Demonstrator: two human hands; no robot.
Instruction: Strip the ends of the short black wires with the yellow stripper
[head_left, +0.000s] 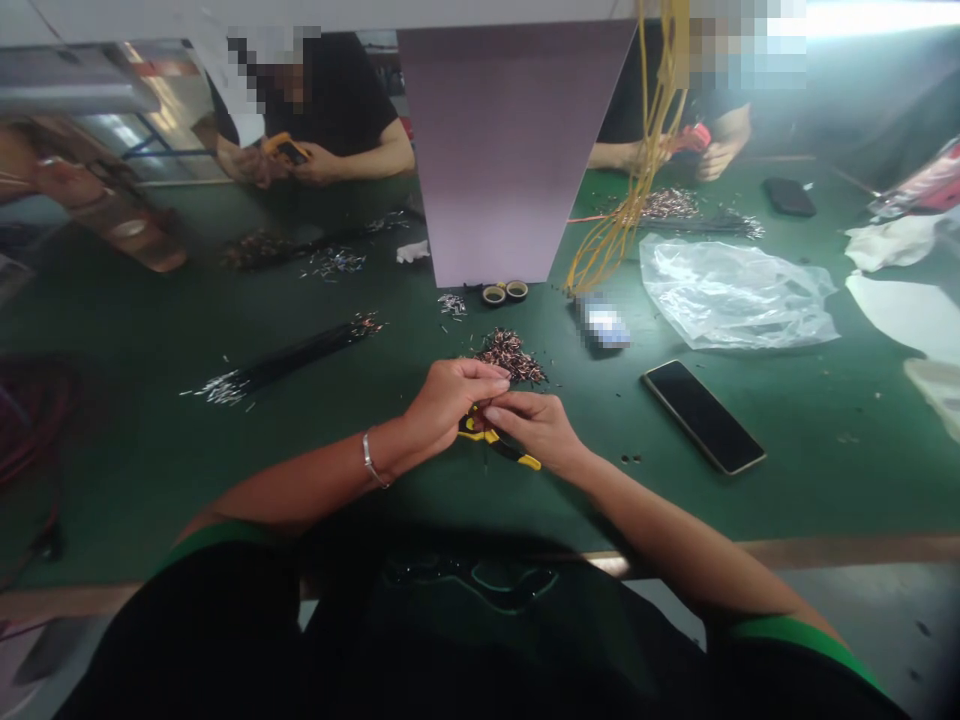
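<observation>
My left hand (457, 395), with a bracelet at its wrist, is closed in a pinch just in front of a pile of small copper and black pieces (511, 352). Close beside it, my right hand (536, 425) pinches too, and the fingertips nearly meet. Something thin and dark shows between them, too small to name. Under the hands lies a pair of yellow-and-black pliers (529, 461), partly hidden by the fingers. To the left rests a bundle of black wires (292, 358) with pale ends on one side and copper-coloured ends on the other.
Two tape rolls (493, 296) lie by an upright panel (502, 160). On the right are a phone (703, 415), a clear plastic bag (739, 295) and hanging yellow wires (611, 235). Across the green table (360, 520), two people hold tools, one orange (286, 150), one red (691, 138).
</observation>
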